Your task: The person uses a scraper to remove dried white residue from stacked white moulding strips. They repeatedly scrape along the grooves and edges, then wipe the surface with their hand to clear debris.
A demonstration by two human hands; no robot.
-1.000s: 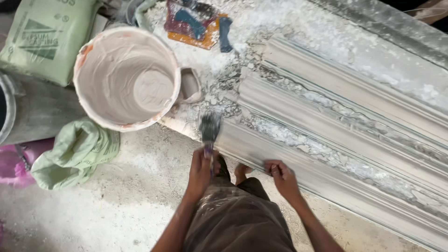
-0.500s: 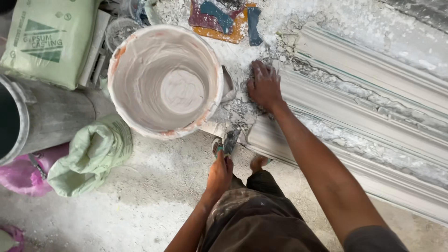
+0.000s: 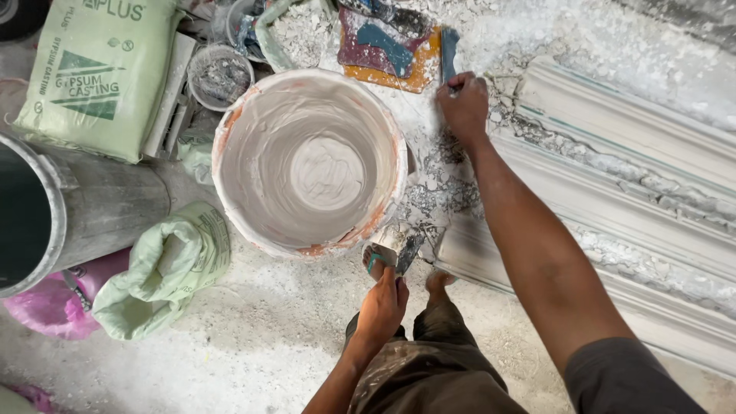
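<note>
1. While the left hand (image 3: pixel 381 307) is closing around the handle of a plaster-caked brush (image 3: pixel 397 247), the brush head is resting just beside the lower right rim of the bucket (image 3: pixel 230 138), on the powdery floor (image 3: pixel 253 337).
2. Reaching forward with the arm stretched out, the right hand (image 3: pixel 462 103) is curling its fingers onto a dark blue flat tool (image 3: pixel 448 44) (how firmly it is gripping, I cannot tell), which is lying at the right edge of a stained mat.
3. That mat (image 3: pixel 387 54) is showing orange, maroon and teal patches and is sitting just beyond the bucket.
4. Wet grey-white plaster is filling the round bucket, whose rim is showing orange under the smears; the bucket is standing between the two hands.
5. A long white moulded cornice (image 3: pixel 629 153) is running diagonally on the right, with crumbled plaster lying in its grooves.
6. A pale green rectangular sack (image 3: pixel 100 77) with dark green lettering and a triangular mark is lying at the upper left.
7. A second pale green bag (image 3: pixel 165 264), rolled open at the top, is slumping just left of the bucket, near its lower side.
8. A grey metal drum (image 3: pixel 92 207) is standing at the left edge, with a pink plastic bag (image 3: pixel 46 307) lying beneath it.
9. A small round tub (image 3: pixel 220 74) holding grey residue is sitting beside the sack.
</note>
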